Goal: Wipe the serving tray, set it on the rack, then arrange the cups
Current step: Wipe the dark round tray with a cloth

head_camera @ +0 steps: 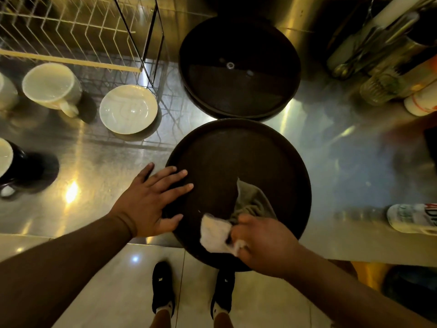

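**Tray hanging off counter edge as wiping is under way**

Nearest the camera, the person's right hand [262, 242] is closing its fingers on a bunched cloth [236, 221] and pressing it to the near part of a round dark serving tray [236, 162]. To the left, the left hand [151, 200] is lying open and flat, fingers spread across the tray's left rim, bracing it. The tray is resting on a steel counter [354, 162], with its near edge jutting past the counter's lip above the floor and the person's shoes. A hard downward stroke there could be tipping it off if the bracing hand lifts. Farther back, stacked dark trays [238, 67] are sitting just beyond it, apparently touching it. At left, a white saucer [128, 108] and a pale cup [52, 85] are waiting beside the wire rack [71, 27]; a wide swing toward the rack could be clipping them.
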